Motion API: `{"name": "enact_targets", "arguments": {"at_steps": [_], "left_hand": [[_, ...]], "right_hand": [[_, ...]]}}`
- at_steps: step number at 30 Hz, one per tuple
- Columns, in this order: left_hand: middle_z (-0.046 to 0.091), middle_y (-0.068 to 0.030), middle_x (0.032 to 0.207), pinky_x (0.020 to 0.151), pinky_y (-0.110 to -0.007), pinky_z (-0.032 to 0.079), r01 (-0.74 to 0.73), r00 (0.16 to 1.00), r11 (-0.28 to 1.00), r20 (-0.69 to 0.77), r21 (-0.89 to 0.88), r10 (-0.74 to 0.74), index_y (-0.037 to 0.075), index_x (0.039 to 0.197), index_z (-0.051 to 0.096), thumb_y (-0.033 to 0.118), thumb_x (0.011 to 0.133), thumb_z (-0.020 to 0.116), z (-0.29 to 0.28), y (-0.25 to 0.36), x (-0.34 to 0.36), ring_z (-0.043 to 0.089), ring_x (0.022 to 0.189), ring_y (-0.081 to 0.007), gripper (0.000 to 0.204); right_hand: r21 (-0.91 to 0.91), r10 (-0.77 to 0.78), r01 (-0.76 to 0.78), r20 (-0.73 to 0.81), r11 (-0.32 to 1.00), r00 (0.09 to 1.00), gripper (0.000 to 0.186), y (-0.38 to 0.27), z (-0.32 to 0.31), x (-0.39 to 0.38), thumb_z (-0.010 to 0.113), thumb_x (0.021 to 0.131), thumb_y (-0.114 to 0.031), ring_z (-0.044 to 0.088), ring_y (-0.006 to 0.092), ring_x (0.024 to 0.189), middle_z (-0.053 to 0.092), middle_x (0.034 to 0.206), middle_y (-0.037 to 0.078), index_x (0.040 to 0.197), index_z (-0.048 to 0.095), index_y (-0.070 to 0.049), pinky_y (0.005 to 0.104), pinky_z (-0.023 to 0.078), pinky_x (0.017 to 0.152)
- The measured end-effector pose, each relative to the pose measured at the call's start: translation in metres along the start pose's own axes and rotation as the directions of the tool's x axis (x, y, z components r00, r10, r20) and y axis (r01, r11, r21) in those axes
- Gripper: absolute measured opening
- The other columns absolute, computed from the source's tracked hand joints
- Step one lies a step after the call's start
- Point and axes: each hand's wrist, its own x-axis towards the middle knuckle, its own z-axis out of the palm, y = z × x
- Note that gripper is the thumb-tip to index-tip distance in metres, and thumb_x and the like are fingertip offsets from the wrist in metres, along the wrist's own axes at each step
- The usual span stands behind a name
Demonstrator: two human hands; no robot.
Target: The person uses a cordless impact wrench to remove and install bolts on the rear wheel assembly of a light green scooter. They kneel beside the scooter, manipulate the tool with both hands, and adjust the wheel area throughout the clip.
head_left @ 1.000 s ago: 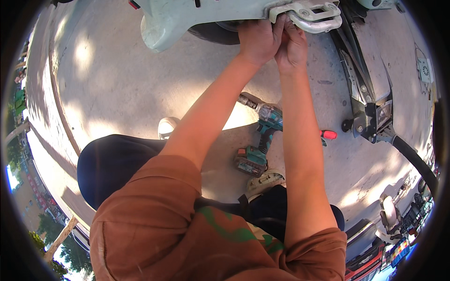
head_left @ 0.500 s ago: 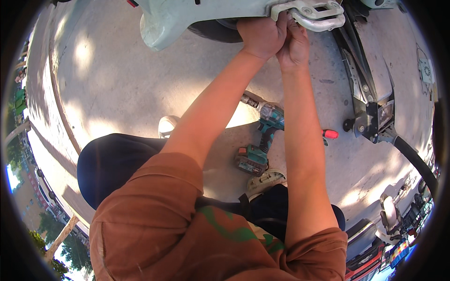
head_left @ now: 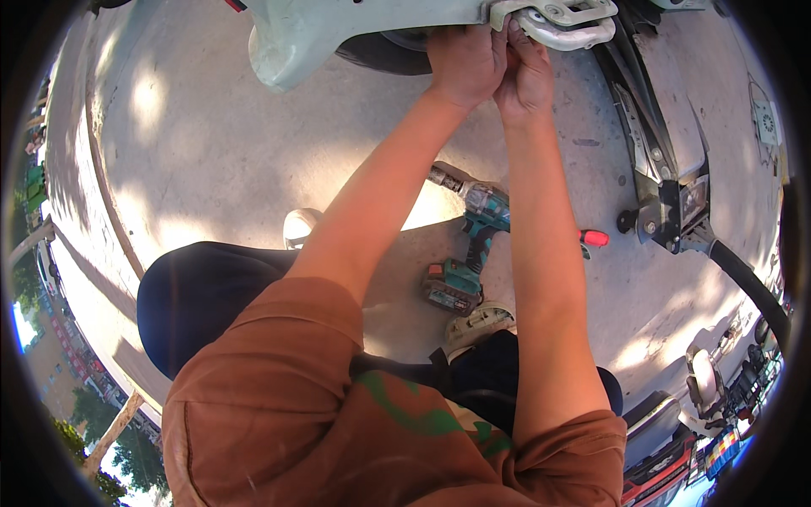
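Under a white metal bracket (head_left: 559,34) on a pale scooter's body (head_left: 296,38), at the top, my left hand (head_left: 469,63) and my right hand (head_left: 528,76) are pressed close together. Both have bent, closed fingers around something small that is hidden. A dark tyre (head_left: 376,55) shows beside my left hand, under the body. Below, between my forearms, a teal cordless impact wrench (head_left: 477,228) lies on the concrete with a socket on its nose. A red-handled tool (head_left: 593,237) lies beside my right forearm, partly covered by it.
A metal floor jack (head_left: 667,207) with a long black handle (head_left: 748,291) stands to my right. Parked two-wheelers (head_left: 705,380) line the lower right. A seam or low edge runs along the ground at left, with a tree trunk (head_left: 114,427) beyond. My knees are bent below me.
The bracket, scooter body and both hands sit slightly higher in the picture than before. The hands keep their closed grip; the tools on the ground lie as they were.
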Motion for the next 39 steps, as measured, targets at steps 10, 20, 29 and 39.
{"name": "enact_targets", "arguments": {"at_steps": [10,20,29,39], "left_hand": [[0.066,-0.0232,0.097,0.075,-0.05,0.05,-0.059,0.995,0.998,-0.081,-0.035,0.056,0.001,0.105,0.065,0.024,0.09,0.058,-0.004,0.001,0.01,0.063,0.086,-0.0432,0.028],[0.065,-0.0249,0.094,0.072,-0.051,0.05,-0.062,0.997,0.994,-0.056,-0.086,0.057,-0.001,0.109,0.06,0.024,0.091,0.058,-0.003,-0.002,0.003,0.063,0.083,-0.0443,0.031],[0.065,-0.0235,0.09,0.067,-0.048,0.051,-0.022,1.0,1.0,-0.009,0.014,0.022,0.001,0.102,0.065,0.026,0.091,0.057,-0.003,0.001,0.006,0.064,0.076,-0.0422,0.029],[0.064,-0.0267,0.103,0.077,-0.053,0.049,-0.037,0.998,0.997,-0.051,-0.069,0.033,0.0,0.114,0.06,0.028,0.091,0.056,-0.004,-0.002,-0.002,0.063,0.088,-0.0451,0.037]], "right_hand": [[0.026,0.018,-0.019,0.005,0.999,1.0,0.044,-0.001,0.004,0.0,0.059,0.087,0.002,0.058,0.0245,0.111,0.058,0.124,0.011,0.13,0.049,-0.003,0.0373,0.048,0.098],[0.019,0.006,-0.006,0.026,1.0,1.0,0.046,0.001,-0.001,0.0,0.061,0.086,0.0,0.058,0.0246,0.112,0.057,0.125,0.01,0.13,0.048,-0.003,0.0368,0.049,0.097],[0.003,0.002,-0.002,0.01,1.0,1.0,0.043,-0.002,0.001,0.0,0.06,0.086,0.002,0.057,0.0235,0.112,0.058,0.124,0.009,0.128,0.051,-0.003,0.0359,0.049,0.098],[-0.012,0.044,-0.042,0.12,0.999,0.992,0.027,-0.009,0.001,0.002,0.053,0.095,-0.005,0.059,0.0199,0.109,0.061,0.119,0.009,0.122,0.054,-0.001,0.033,0.049,0.094]]}}
